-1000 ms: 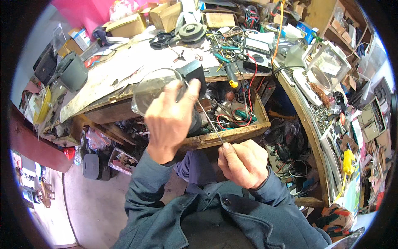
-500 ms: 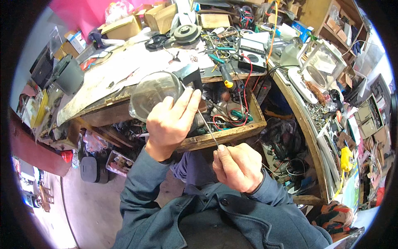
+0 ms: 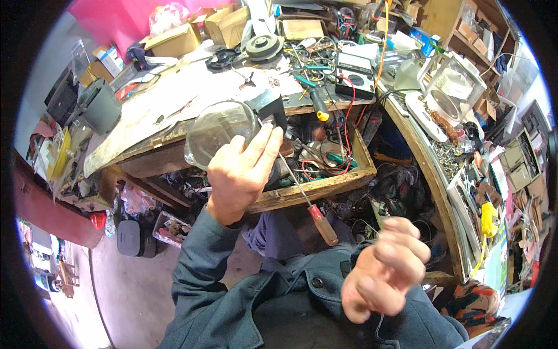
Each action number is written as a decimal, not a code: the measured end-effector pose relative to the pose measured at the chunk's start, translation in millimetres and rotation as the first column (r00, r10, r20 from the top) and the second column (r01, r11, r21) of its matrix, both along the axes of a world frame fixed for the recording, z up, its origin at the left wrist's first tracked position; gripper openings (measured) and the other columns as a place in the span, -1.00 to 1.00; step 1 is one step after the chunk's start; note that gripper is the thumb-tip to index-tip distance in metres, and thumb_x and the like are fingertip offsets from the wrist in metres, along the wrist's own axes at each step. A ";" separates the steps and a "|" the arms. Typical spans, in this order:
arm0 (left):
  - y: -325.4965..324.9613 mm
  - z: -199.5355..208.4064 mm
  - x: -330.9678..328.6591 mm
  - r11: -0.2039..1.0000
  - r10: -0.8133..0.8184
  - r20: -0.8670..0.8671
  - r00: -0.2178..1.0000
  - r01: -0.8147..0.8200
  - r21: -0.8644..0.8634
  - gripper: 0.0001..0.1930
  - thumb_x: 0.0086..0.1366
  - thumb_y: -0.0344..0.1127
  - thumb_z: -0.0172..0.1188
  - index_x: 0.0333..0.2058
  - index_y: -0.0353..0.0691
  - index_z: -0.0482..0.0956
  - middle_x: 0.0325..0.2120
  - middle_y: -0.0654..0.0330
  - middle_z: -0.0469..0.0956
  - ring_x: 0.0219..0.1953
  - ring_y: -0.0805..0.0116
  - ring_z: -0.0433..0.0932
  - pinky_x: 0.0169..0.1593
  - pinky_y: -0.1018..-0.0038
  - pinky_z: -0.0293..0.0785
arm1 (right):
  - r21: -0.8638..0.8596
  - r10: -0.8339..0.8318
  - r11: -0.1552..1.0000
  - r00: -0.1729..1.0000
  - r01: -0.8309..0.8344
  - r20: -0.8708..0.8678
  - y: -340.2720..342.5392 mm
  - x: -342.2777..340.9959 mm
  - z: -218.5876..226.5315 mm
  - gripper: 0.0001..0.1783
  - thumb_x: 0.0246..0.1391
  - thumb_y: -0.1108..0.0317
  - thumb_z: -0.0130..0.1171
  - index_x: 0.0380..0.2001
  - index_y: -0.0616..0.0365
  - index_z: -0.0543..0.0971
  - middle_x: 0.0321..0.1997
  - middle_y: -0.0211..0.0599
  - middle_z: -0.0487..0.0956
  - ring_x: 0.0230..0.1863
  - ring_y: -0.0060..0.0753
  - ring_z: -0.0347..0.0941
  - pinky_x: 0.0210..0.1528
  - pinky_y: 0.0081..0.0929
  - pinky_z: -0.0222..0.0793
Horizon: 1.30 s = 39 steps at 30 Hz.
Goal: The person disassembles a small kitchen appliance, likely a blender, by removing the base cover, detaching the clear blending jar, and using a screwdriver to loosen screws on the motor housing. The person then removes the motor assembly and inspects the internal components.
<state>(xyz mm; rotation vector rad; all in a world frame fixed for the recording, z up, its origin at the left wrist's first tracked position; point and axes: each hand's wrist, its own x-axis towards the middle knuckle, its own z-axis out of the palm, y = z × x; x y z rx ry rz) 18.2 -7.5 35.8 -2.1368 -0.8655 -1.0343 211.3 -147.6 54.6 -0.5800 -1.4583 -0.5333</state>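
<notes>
Head view: all places given off the open wooden drawer.
Just changed: R grip has let go of the screwdriver; ½ sec ago its fingers were round the handle. L grip abt same pose.
Means: prob. a break in the driver work; any steadying now likely down to L grip alone.
R grip state: holds nothing, fingers apart & half curled, nearside of drawer, just R of the handle, not touching.
L grip state: over drawer's L end, fingers part-bent, tips by the shaft; thumb + underside hidden, so can't tell how firm or on what.
Screwdriver: red/amber handle juts past drawer front, nearside; shaft slants back over drawer to L fingers; tip can't be made out.
Clear container: L of drawer, overlapping surface edge in view; black block at its R end.
Edges: drawer front rim under shaft; side surface rim R of drawer.
Room: most is nearside of drawer, btwn rim & jacket; drawer's far side tight w/ red lead, multimeter.
</notes>
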 end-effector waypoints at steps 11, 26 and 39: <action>5.9 -6.5 2.0 0.999 -0.028 0.021 0.999 0.027 0.033 -0.57 0.09 -0.39 0.29 0.00 -0.15 0.73 -0.06 0.21 0.71 -0.41 0.31 0.56 -0.37 0.42 0.51 | -0.454 0.240 0.885 0.936 -0.103 0.256 32.8 6.0 1.8 -0.30 0.20 -0.27 0.18 0.17 0.06 0.62 0.27 0.06 0.54 0.23 0.09 0.47 0.33 0.16 0.21; 6.6 -5.8 0.7 1.000 0.019 0.002 1.000 -0.019 -0.006 -0.54 0.12 -0.36 0.26 0.05 -0.17 0.69 -0.03 0.21 0.69 -0.38 0.31 0.56 -0.36 0.42 0.53 | -0.501 0.232 0.862 0.940 -0.080 0.249 47.9 3.6 -0.1 -0.39 0.13 0.07 0.32 0.17 0.18 0.56 0.26 0.07 0.52 0.27 0.16 0.42 0.35 0.22 0.21; 9.1 -4.8 6.4 0.989 0.143 0.208 0.968 -0.150 0.017 -0.68 0.25 -0.34 0.31 0.00 -0.16 0.69 -0.13 0.20 0.67 -0.38 0.24 0.61 -0.34 0.39 0.56 | -0.654 0.066 0.728 0.927 0.208 0.369 25.3 -2.4 -6.7 -0.40 -0.06 0.56 0.28 0.16 0.25 0.58 -0.35 -0.21 0.56 -0.48 -0.21 0.54 -0.44 -0.32 0.49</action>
